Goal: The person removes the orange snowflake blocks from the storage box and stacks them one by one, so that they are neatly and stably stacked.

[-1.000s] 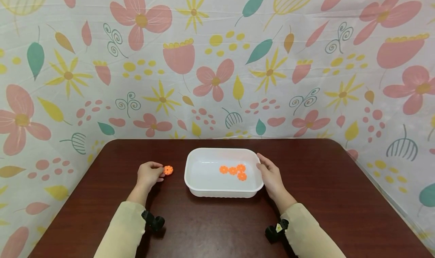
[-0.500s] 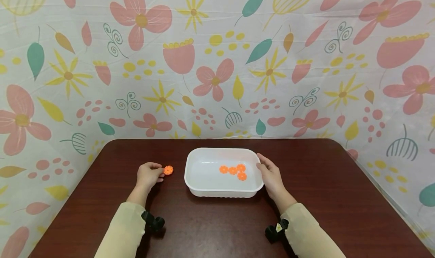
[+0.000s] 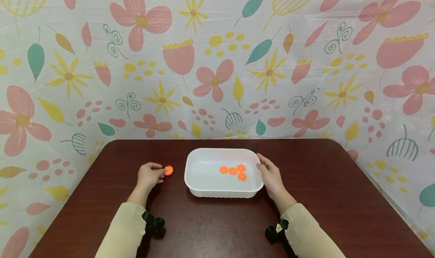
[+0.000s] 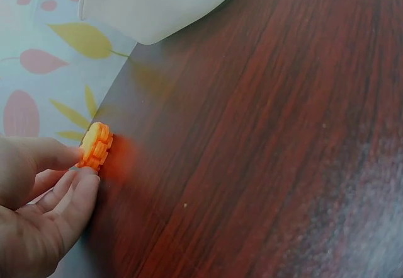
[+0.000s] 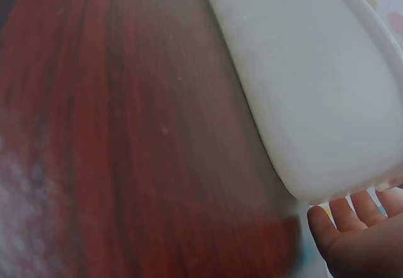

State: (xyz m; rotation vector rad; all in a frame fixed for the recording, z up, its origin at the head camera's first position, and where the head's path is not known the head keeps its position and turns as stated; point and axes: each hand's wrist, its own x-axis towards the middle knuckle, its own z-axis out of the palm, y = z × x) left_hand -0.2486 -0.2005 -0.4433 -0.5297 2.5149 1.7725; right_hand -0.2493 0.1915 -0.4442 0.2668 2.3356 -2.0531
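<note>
My left hand pinches an orange flower-shaped disc between thumb and fingertips, left of a white plastic tub. Seen edge-on in the left wrist view, that disc has a notched, layered-looking rim, partly covered by the fingers. Inside the tub, toward its right side, several similar orange discs lie close together. At the tub's right end my right hand grips the rim, thumb at the top edge. In the right wrist view its fingers lie against the tub's outer wall.
The tub stands on a dark reddish-brown table toward its back edge. Behind the table hangs a white cloth printed with flowers and leaves. Each sleeve end carries a small black camera.
The disc in my left hand turns very slightly and shifts a touch to the right. My right hand, the tub and the discs inside it stay put.
</note>
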